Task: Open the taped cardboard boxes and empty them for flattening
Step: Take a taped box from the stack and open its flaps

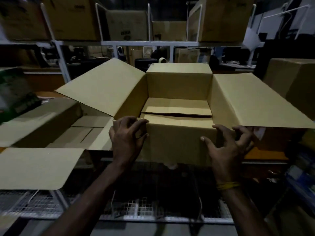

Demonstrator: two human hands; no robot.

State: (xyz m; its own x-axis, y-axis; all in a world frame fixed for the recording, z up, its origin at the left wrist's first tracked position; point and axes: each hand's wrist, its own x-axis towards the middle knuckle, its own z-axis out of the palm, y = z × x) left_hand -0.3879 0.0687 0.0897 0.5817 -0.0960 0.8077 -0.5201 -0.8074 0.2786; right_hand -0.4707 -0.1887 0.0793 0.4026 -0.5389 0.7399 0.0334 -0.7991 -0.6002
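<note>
At the near wall of the open box point(179, 92), left hand point(127, 135) and right hand point(226, 143) curled on its 2 corners.

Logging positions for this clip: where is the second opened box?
In the head view, the second opened box sits left of the open box that the left hand and right hand touch.
</note>
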